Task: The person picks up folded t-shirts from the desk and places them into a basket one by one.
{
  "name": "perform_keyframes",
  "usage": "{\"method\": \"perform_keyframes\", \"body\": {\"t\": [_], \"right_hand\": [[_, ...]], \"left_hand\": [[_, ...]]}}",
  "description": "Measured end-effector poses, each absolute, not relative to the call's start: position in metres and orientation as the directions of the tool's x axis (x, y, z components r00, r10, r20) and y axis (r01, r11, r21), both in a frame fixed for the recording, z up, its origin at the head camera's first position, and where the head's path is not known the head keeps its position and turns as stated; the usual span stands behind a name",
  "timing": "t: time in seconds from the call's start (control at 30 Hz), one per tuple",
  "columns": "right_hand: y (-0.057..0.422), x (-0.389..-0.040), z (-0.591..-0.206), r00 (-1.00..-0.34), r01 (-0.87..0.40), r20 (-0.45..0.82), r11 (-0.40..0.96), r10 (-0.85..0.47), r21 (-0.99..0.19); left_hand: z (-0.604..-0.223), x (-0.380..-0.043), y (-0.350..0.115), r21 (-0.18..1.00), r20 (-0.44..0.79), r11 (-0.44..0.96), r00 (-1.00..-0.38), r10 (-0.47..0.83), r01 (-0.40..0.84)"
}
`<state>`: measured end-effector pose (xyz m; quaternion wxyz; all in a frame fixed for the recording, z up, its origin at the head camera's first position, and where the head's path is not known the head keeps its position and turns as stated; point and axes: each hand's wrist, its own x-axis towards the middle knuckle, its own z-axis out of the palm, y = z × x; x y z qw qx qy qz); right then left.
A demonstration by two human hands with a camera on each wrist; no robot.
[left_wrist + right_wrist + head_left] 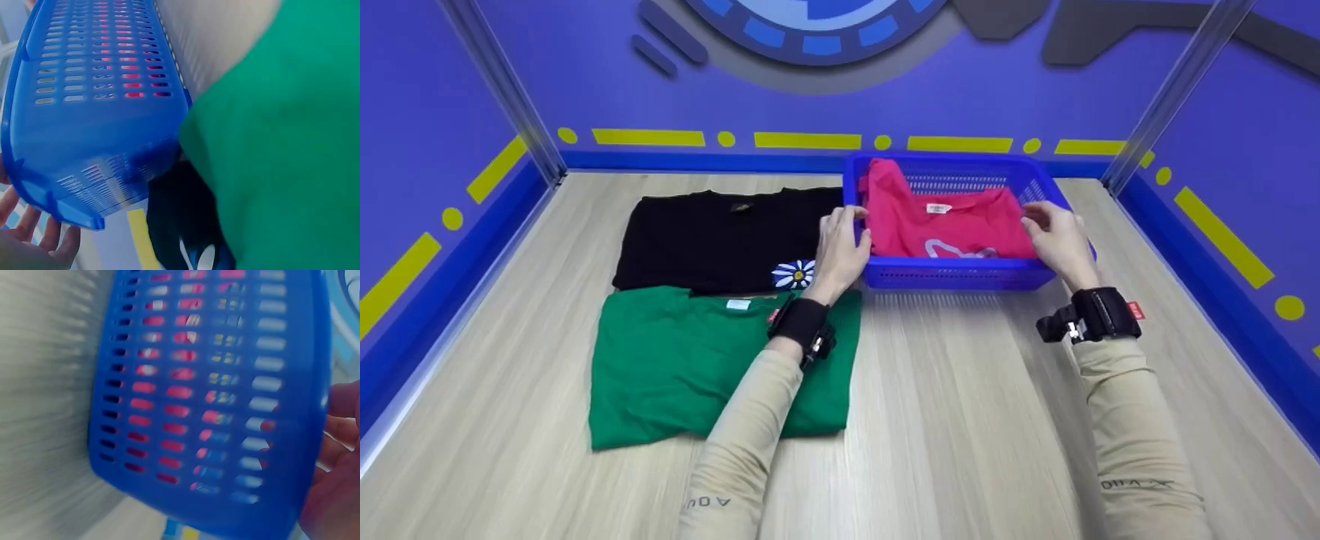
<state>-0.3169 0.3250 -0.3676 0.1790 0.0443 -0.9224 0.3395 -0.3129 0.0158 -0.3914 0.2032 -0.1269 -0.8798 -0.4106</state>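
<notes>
Left hand (842,244) and right hand (1059,238) sit half-curled at the basket (960,274) rim; firmness of grip, cannot tell. Pink shirt (960,225) inside (neck label (938,208) unreadable). Left sleeve (746,431) lettering partly legible.

Head view: bright, mostly even illumination; outlines are crisp, a pale sheen lies on the tabletop (915,450), and a faint, soft-edged shadow falls left of the right sleeve (1140,427). Left wrist view: hazy, the green shirt (292,140) out of focus. Right wrist view: tabletop smeared, light glinting along the rim of the blue basket (239,405).
</notes>
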Motion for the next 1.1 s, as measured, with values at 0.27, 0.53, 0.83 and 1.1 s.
{"method": "perform_keyframes", "body": {"t": [0.27, 0.53, 0.83, 1.1], "right_hand": [[0.29, -0.296, -0.365, -0.872, -0.373, 0.483, 0.743, -0.077, -0.556], [0.248, -0.268, -0.361, -0.837, -0.463, 0.519, 0.729, -0.172, -0.505], [0.215, -0.243, -0.359, -0.826, -0.503, 0.523, 0.692, -0.21, -0.518], [0.2, -0.231, -0.365, -0.864, -0.453, 0.467, 0.695, -0.188, -0.559]], "left_hand": [[-0.393, -0.286, -0.006, 0.593, 0.477, 0.657, -0.86, 0.178, 0.465], [-0.388, -0.252, -0.033, 0.52, 0.423, 0.685, -0.851, 0.312, 0.51], [-0.377, -0.229, -0.079, 0.504, 0.421, 0.646, -0.816, 0.396, 0.573], [-0.366, -0.224, -0.127, 0.565, 0.365, 0.662, -0.869, 0.334, 0.492]]}}
